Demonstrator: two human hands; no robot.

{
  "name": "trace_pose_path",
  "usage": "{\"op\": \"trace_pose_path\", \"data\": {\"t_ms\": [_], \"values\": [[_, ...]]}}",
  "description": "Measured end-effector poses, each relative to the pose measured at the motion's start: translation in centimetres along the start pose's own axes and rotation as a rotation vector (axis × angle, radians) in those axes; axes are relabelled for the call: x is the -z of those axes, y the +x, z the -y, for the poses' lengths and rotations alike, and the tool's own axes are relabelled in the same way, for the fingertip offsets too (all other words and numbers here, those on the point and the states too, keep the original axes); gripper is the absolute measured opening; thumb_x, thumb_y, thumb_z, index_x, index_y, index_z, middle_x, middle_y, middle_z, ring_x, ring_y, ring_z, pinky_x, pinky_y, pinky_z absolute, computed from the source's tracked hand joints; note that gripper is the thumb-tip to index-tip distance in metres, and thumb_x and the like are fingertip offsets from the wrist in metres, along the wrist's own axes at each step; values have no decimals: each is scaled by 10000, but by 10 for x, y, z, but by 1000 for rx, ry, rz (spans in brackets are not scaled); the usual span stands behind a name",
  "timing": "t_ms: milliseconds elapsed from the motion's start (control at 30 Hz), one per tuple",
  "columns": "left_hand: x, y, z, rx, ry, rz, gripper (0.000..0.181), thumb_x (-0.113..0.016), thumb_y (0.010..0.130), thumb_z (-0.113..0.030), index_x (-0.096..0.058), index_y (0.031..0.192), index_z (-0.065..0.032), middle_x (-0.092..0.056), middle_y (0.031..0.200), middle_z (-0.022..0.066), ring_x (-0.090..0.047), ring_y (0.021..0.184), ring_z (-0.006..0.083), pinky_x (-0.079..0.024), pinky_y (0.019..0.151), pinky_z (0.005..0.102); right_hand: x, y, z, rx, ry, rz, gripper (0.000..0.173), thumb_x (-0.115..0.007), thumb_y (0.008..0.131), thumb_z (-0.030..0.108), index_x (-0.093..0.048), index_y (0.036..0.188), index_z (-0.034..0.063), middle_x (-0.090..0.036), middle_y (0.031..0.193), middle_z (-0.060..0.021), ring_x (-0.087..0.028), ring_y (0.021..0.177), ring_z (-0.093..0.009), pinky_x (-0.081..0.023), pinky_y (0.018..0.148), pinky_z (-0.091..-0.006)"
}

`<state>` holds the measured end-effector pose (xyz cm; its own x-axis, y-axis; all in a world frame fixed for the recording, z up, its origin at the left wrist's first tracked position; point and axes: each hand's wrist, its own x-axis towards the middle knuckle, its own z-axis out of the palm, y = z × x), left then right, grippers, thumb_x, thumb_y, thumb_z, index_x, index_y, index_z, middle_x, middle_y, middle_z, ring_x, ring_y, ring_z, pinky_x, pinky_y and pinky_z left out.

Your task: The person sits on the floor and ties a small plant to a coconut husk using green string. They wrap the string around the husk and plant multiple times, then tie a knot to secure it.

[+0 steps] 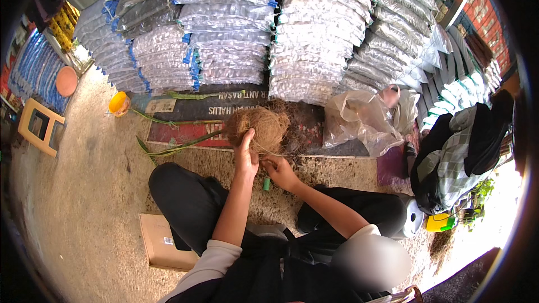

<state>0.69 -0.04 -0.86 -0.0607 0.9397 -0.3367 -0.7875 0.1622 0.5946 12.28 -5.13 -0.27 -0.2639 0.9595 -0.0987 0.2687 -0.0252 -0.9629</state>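
Note:
A round bundle of brown coir-like fibre (pixel 267 128) lies before me over a dark and red printed sheet (pixel 202 132). My left hand (pixel 247 153) grips the bundle's near left side, its thumb on top. At the near edge of the bundle, the fingertips of my right hand (pixel 280 170) are pinched together, seemingly on a thin strand too fine to make out. Long green striped leaves (pixel 185 148) stretch leftward from the bundle. A small green spool (pixel 266 184) stands on the ground just below my right hand. Loose dark fibre (pixel 299 134) spreads at the bundle's right.
Stacked filled plastic bags (pixel 311 50) rise beyond the sheet. A clear plastic bag (pixel 362 122) lies at right, near another seated person in checked cloth (pixel 446 155). An orange bowl (pixel 119 104), a yellow stool (pixel 40 127) and a cardboard box (pixel 162 248) are at left.

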Motion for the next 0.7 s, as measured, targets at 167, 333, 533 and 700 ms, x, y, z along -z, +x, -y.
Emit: {"op": "trace_pose_path", "data": {"t_ms": [167, 333, 533, 700], "values": [[-4, 4, -4, 13, -40, -58, 412, -686, 733, -168, -483, 1090, -130, -555, 963, -3, -461, 466, 37, -292, 316, 217, -1, -12, 6, 189, -106, -32, 102, -489, 822, 30, -534, 902, -14, -559, 713, -132, -483, 591, -159, -393, 559, -297], [-5, 7, -4, -15, -32, -50, 515, -681, 731, -139, -431, 1182, -132, -547, 1010, 14, -471, 501, 37, -275, 310, 220, 9, -27, 34, 170, -161, 28, 128, -490, 805, 10, -545, 918, -13, -564, 704, -192, -555, 585, -289, -425, 567, -356], [-7, 6, -5, -33, 9, -28, 691, -687, 722, -109, -299, 1294, -129, -529, 1074, 41, -530, 724, 51, -309, 339, 224, 14, -39, 40, 214, -182, 102, 125, -495, 815, 22, -531, 932, 1, -518, 657, -206, -527, 551, -329, -418, 535, -355], [-10, 0, -9, -14, 63, -95, 776, -704, 704, -95, -243, 1326, -137, -523, 1094, 51, -558, 775, 44, -281, 327, 205, 15, -50, 54, 243, -185, 153, 116, -495, 805, 18, -523, 917, 4, -507, 642, -218, -527, 569, -364, -418, 529, -374]]}}
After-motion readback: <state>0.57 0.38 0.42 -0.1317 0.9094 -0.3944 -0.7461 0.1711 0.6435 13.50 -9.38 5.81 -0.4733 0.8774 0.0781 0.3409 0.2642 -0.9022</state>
